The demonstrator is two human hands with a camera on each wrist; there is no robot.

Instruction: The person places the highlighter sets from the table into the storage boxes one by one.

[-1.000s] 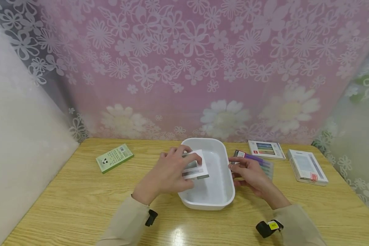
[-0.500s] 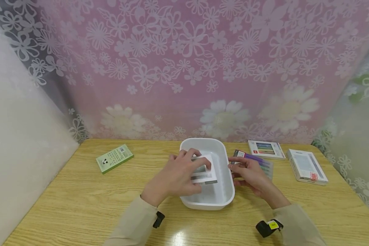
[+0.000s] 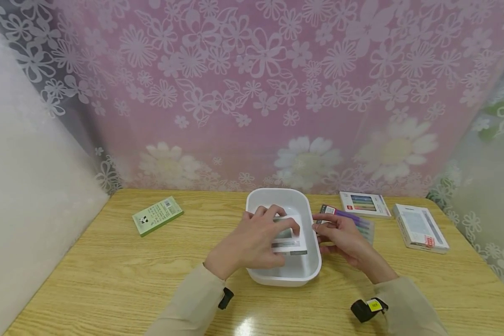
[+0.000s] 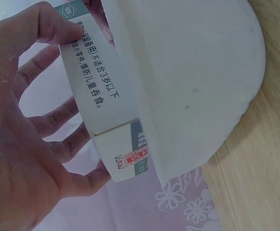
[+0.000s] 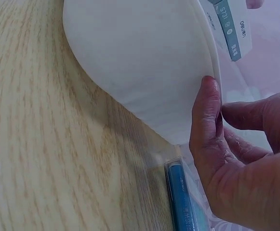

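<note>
Left hand [image 3: 256, 240]: over the left wall of the white tub [image 3: 283, 282], fingers and thumb curled round the held box [image 3: 286, 244]; thumb on the near edge, index finger bent down on top
Held box: at the mouth of the tub, flat and white with a grey-green picture, nearer the right wall than the left; both wrist views show its lower part hidden behind the tub wall; whether it touches the tub floor I cannot tell
Print: black Chinese lettering along one side, a small red mark on one end, "deli" and "S731" on the grey-green band
Right hand [image 3: 344, 238]: at the tub's right wall, fingers narrow, thumb and index finger pinching the rim, the remaining fingers lower down outside the wall
Tub: mid-desk, upright, rectangular with rounded corners, long sides running near to far
Pen pack [image 3: 352, 218]: right of the tub, partly behind the right hand; clear, with purple and green pens in the head view and a blue one in the right wrist view
Window box [image 3: 365, 204]: just beyond the pen pack, white, coloured rows in its window
Far-right box [image 3: 421, 228]: white, thicker, red mark on its near corner
Green box [image 3: 158, 216]: well left of the tub, lying at a slant, panda picture towards its near end
Desk [image 3: 88, 261]: yellow wood grain
Curtain [image 3: 252, 93]: pink, flowered, behind the desk
Sleeves [image 3: 407, 308]: beige, a black strap at each wrist, a yellow tag on the right one
</note>
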